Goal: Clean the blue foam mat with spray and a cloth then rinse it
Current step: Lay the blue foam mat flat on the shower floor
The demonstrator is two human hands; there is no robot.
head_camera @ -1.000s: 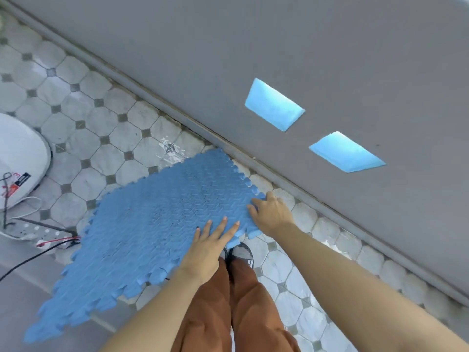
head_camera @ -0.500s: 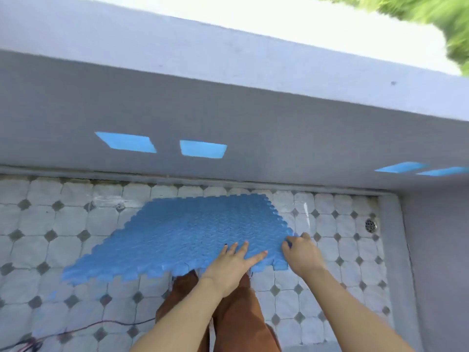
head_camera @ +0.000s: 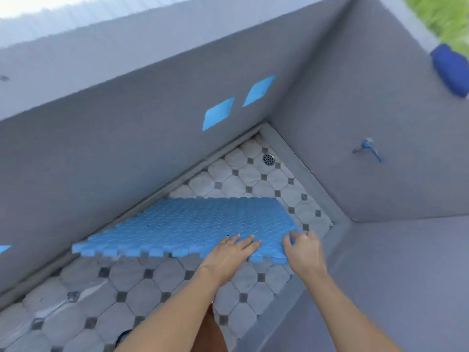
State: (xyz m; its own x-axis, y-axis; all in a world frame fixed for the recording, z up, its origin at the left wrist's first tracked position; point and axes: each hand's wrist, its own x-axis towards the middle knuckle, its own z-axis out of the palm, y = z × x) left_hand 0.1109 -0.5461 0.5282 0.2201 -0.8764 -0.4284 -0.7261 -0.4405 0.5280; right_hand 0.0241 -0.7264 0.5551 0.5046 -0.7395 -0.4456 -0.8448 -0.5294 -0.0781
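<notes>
The left hand (head_camera: 229, 252) lies flat, fingers spread, on the near edge of the blue foam mat (head_camera: 193, 224); the right hand (head_camera: 303, 250) pinches its near right corner. The mat hangs level above the tiled floor (head_camera: 142, 295), short of the drain (head_camera: 268, 159) and wall tap (head_camera: 365, 146).

The floor (head_camera: 142, 295) has pale tiles with small dark squares. Grey walls (head_camera: 127, 138) meet in a far corner. A round drain (head_camera: 268, 159) sits there. A blue tap (head_camera: 366, 147) sticks out on the right wall. Green, maybe grass (head_camera: 441, 19), shows beyond.
</notes>
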